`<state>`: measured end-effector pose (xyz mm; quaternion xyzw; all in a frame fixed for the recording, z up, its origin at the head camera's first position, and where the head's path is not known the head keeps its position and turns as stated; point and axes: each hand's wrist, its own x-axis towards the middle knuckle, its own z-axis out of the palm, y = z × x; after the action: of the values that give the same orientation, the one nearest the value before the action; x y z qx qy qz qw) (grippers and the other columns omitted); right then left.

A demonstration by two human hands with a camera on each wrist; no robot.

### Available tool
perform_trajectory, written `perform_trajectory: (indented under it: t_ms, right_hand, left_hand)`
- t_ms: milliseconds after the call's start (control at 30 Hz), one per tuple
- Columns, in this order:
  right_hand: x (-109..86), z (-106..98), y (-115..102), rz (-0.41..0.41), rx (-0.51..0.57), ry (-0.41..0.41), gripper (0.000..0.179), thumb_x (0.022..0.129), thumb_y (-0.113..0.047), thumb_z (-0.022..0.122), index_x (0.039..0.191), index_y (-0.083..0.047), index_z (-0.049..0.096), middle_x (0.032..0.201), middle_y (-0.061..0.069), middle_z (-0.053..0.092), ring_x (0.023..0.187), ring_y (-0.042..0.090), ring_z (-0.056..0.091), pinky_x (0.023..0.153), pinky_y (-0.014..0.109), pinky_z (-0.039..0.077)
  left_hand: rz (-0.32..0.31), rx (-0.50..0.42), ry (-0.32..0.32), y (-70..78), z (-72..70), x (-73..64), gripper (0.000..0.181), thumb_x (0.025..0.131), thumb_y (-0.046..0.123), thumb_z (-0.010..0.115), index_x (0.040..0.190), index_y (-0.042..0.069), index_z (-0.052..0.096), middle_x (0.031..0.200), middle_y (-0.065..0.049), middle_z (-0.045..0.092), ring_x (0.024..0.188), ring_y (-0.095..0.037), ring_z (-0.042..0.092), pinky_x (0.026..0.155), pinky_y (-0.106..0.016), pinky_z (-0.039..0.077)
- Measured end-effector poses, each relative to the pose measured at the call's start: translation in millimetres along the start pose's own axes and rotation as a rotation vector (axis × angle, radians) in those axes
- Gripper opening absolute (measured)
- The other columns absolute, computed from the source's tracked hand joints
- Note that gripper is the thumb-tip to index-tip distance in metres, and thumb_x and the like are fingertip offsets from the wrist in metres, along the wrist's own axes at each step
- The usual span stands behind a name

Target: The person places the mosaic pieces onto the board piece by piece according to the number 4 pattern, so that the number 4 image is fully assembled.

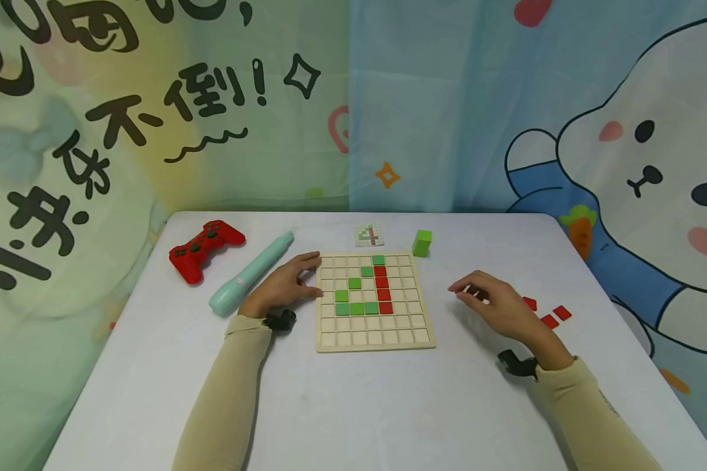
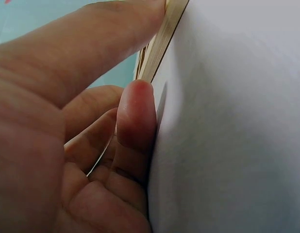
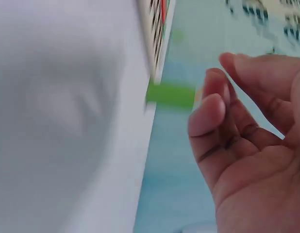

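My left hand [image 1: 287, 282] rests at the left edge of a square wooden grid board [image 1: 362, 348]. Its thumb and fingers touch the rim; in the left wrist view the thumb [image 2: 125, 24] presses against the wooden edge. Green tiles [image 1: 355, 283] and a column of red tiles [image 1: 381, 282] sit in the board's squares. Right of the board, my right hand [image 1: 495, 304] hovers above the table with loosely bent fingers. No object shows between its fingers [image 3: 208, 114] in the right wrist view. Loose red tiles [image 1: 562, 313] lie beside that hand.
A small pattern card [image 1: 368, 235] lies behind the board, with a green block [image 1: 422, 243] near its back right corner. On the left are a red game controller [image 1: 203, 252] and a teal tapered object [image 1: 250, 273]. Printed curtains [image 1: 424, 131] hang behind the white table [image 1: 353, 412].
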<state>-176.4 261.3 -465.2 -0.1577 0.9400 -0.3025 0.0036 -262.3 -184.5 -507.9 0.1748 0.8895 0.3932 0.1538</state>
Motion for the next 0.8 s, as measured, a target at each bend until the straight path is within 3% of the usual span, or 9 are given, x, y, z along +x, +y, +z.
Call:
perform_trajectory:
  t_ms: [100,200,333,467,533,633,700,800]
  right_hand:
    - [-24.6,-18,29,0.048,-0.014,0.116,0.022,0.105,-0.011,0.067,0.127,-0.012,0.072,0.119,0.009,0.074,0.093,0.004,0.06,0.078,0.015,0.051]
    - [-48.4,-33,56,0.135,-0.038,0.193,0.026,0.108,-0.014,0.063,0.133,-0.01,0.068,0.122,0.016,0.072,0.096,0.012,0.063,0.074,0.011,0.049]
    - [-73.8,-44,88,0.3,-0.057,0.193,0.033,0.112,-0.018,0.056,0.142,-0.005,0.061,0.136,0.026,0.06,0.111,0.039,0.061,0.074,0.012,0.044]
    - [-88.9,-48,112,0.382,-0.082,0.194,0.036,0.112,-0.017,0.054,0.145,-0.002,0.057,0.143,0.032,0.051,0.119,0.049,0.055,0.076,0.015,0.04]
    - [-92.2,-49,119,0.391,-0.097,0.217,0.037,0.111,-0.015,0.054,0.145,-0.001,0.057,0.144,0.034,0.049,0.117,0.05,0.055,0.078,0.021,0.048]
    - [-94.5,-50,128,0.427,-0.126,0.238,0.039,0.111,-0.015,0.054,0.146,0.001,0.055,0.146,0.037,0.043,0.114,0.051,0.054,0.08,0.041,0.056]
    - [-96.3,-51,132,0.462,-0.127,0.229,0.042,0.11,-0.016,0.056,0.148,0.003,0.053,0.146,0.038,0.041,0.113,0.052,0.053,0.081,0.055,0.055]
    - [-100.3,-52,138,0.516,-0.124,0.2,0.049,0.11,-0.02,0.058,0.151,0.005,0.049,0.146,0.039,0.039,0.113,0.052,0.051,0.085,0.06,0.054]
  left_hand:
    - [0.01,0.018,0.001,-0.9,-1.4,-0.7,0.087,0.092,0.027,0.086,0.166,0.014,0.041,0.177,-0.004,0.032,0.138,-0.031,0.057,0.117,-0.049,0.047]
    - [0.011,0.034,0.007,-2.1,-1.7,-0.8,0.087,0.091,0.027,0.086,0.165,0.015,0.042,0.176,-0.003,0.033,0.128,-0.029,0.06,0.114,-0.047,0.048]
    - [0.007,0.041,0.007,-3.2,-0.5,-1.5,0.086,0.091,0.027,0.087,0.164,0.014,0.044,0.176,-0.004,0.034,0.115,-0.025,0.063,0.106,-0.042,0.05]
    - [0.005,0.044,0.0,-5.1,1.3,-2.5,0.086,0.092,0.028,0.086,0.164,0.013,0.043,0.176,-0.005,0.033,0.108,-0.022,0.064,0.102,-0.039,0.051]
    - [0.006,0.041,0.004,-5.4,1.7,-2.7,0.086,0.092,0.027,0.086,0.165,0.013,0.042,0.177,-0.005,0.033,0.11,-0.022,0.064,0.103,-0.039,0.051]
    - [0.016,0.033,0.011,-4.6,2.1,-2.2,0.086,0.092,0.027,0.086,0.165,0.013,0.042,0.177,-0.005,0.033,0.113,-0.024,0.064,0.105,-0.042,0.052]
    - [0.018,0.026,0.011,-3.1,2.1,-1.7,0.087,0.091,0.027,0.086,0.165,0.013,0.042,0.176,-0.005,0.033,0.115,-0.025,0.064,0.106,-0.043,0.052]
    - [0.021,0.023,0.003,0.0,2.3,-0.9,0.087,0.091,0.027,0.086,0.165,0.012,0.042,0.177,-0.005,0.033,0.12,-0.027,0.063,0.108,-0.045,0.051]
